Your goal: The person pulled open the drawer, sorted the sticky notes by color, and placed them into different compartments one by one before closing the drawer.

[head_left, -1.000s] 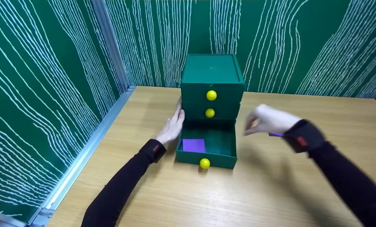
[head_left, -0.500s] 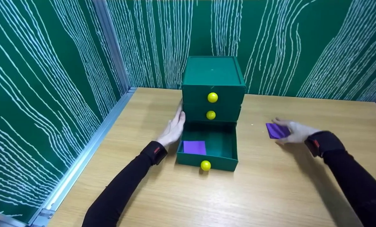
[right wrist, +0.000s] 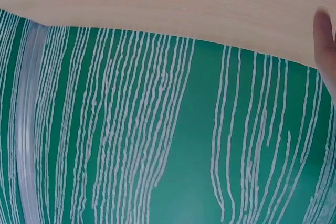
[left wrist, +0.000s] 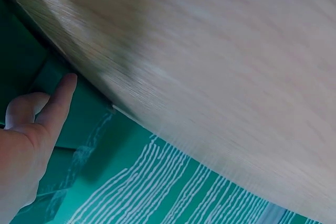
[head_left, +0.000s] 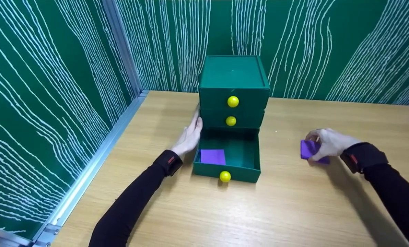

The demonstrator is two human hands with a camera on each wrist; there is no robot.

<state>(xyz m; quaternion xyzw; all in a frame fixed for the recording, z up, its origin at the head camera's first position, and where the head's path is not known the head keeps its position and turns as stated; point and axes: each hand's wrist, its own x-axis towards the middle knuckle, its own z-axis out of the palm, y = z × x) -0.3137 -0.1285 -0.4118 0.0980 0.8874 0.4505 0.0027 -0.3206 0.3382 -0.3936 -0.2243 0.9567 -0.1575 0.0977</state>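
A green drawer unit with yellow round knobs stands on the table, its bottom drawer pulled out. Inside that drawer, at the left, lies a flat purple square, paper-like. My left hand rests with extended fingers against the unit's left side; the left wrist view shows the fingers on the green wall. To the right of the unit, my right hand pinches another purple square between thumb and fingers. More purple shows under the thumb; whether it is a separate piece I cannot tell.
Green panels with white wavy lines stand behind and at the left of the wooden table. A metal rail runs along the table's left edge. The upper two drawers are closed.
My right hand moved from beside the drawer unit out to the right, reached the purple square on the table and now pinches it. My left hand stays against the unit.
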